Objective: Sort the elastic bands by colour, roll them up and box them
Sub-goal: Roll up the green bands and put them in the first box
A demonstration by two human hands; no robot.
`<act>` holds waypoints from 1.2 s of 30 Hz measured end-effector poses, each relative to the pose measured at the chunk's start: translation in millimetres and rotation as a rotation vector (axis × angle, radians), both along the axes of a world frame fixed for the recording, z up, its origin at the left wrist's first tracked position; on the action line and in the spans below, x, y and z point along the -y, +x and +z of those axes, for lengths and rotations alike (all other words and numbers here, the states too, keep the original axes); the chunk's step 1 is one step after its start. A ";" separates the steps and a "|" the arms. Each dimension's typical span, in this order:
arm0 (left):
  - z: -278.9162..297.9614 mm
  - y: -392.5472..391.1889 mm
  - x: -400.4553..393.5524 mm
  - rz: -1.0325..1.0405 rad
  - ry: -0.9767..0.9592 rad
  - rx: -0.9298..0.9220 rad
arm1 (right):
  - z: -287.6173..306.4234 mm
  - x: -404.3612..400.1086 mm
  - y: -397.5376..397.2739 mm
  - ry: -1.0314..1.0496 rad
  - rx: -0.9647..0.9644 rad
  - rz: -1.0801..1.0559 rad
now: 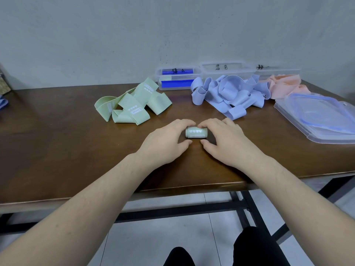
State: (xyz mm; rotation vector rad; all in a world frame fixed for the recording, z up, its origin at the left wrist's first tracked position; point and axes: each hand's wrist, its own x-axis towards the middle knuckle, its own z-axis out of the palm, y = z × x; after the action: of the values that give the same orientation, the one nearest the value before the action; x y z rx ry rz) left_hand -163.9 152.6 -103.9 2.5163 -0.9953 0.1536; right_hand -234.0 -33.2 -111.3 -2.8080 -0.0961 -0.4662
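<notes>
Surface: dark brown wooden table [57, 146] with a glossy top, on a black metal frame [192, 210].
Room: plain grey-white wall [115, 35] behind the table; pale tiled floor [153, 237] below.
Rolled band: a green elastic band roll [196, 133] lies on its side near the table's front middle, white hearts printed on it.
Left hand [165, 144]: fingers curled over the roll's left end, touching it.
Right hand [228, 141]: fingers curled over the roll's right end, touching it.
Loose bands: green pile [132, 102] behind the hands to the left; lavender-blue pile [230, 93] to the right; pink pile [284, 85] far right.
Boxes: three clear plastic boxes [226, 70] along the wall, each with a handwritten label.
Lids: clear lids [317, 120] with blue seals stacked at the right edge.
</notes>
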 end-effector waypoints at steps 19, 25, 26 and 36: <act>7.2 15.0 24.7 0.136 0.138 0.041 | 18.6 14.6 27.8 0.020 -0.100 0.012; 9.1 12.1 22.2 0.110 0.028 0.030 | 20.1 12.6 17.5 0.299 -0.066 0.004; 10.6 11.9 22.9 0.106 -0.010 -0.003 | 21.3 11.2 17.1 0.341 -0.061 0.011; 36.9 13.5 31.0 0.037 -0.739 -0.873 | 28.3 -3.1 31.6 0.513 -0.003 0.072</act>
State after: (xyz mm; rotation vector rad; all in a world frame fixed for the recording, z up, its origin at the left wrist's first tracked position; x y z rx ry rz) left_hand -150.4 121.6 -67.0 1.6322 -0.4050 -0.4530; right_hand -202.4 -30.1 -83.0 -2.2950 -0.0651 -0.4019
